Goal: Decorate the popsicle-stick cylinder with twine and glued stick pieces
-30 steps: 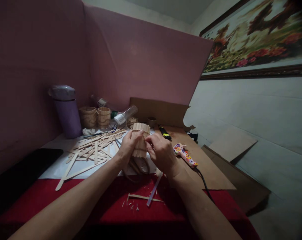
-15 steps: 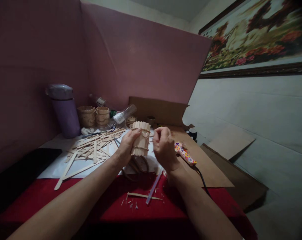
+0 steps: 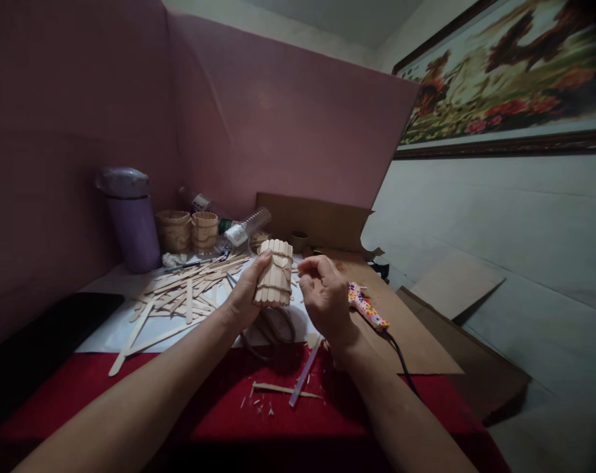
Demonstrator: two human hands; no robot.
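My left hand [image 3: 246,292] is wrapped round a small craft-stick cup [image 3: 274,274], holding it up above the table and slightly tilted. Pale sticks form its wall, and twine bands circle it near the top and bottom. A small pale decoration sits on its right side. Just right of the cup, my right hand [image 3: 326,295] hovers without touching it, its fingers loosely curled and thumb apart from the forefinger; nothing shows between them. Below the cup lie loops of cord [image 3: 268,335]. A clear glue stick [image 3: 305,371] rests on the red cloth [image 3: 189,401].
Loose craft sticks [image 3: 184,289] are heaped on white paper at left. Behind stand two stick cups [image 3: 204,231], a purple bottle [image 3: 133,226] and clear plastic bottles [image 3: 246,226]. A patterned glue gun [image 3: 369,309] with a black cord lies on cardboard [image 3: 416,348] at right.
My right hand's fingers have loosened from a closed pinch and spread apart beside the cup. The cup has turned slightly in my left hand and shifted a little left.
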